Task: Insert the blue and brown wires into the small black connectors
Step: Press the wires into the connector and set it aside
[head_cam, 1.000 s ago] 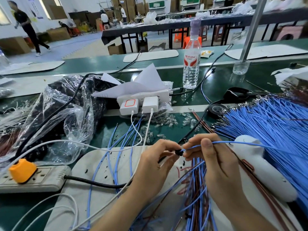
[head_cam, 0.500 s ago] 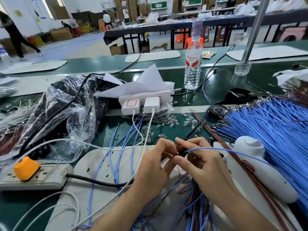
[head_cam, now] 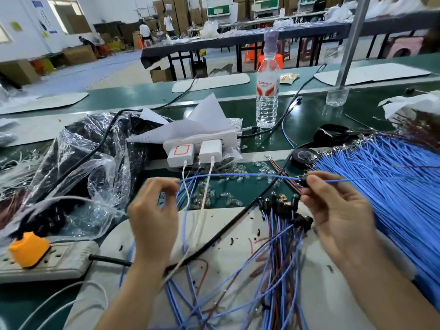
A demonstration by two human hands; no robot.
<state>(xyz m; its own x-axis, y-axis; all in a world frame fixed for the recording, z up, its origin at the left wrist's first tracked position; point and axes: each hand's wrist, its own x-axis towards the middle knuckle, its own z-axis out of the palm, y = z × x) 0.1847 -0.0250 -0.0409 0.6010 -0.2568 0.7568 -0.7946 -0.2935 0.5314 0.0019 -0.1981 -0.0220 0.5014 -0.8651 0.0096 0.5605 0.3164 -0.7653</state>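
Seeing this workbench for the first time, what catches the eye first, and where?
The large sheaf of blue wires fanned across the right side stands out most. At the centre, the left hand and right hand pinch one blue wire stretched between them. An orange plug sits in the power strip at lower left.

The person shows only as two hands and forearms. The left hand (head_cam: 152,210) and right hand (head_cam: 338,210) are bare. The left forearm (head_cam: 133,294) and right forearm (head_cam: 385,289) are uncovered as far as the frame's bottom edge. The fingers (head_cam: 316,184) are slim, with short trimmed nails, and slightly blurred.
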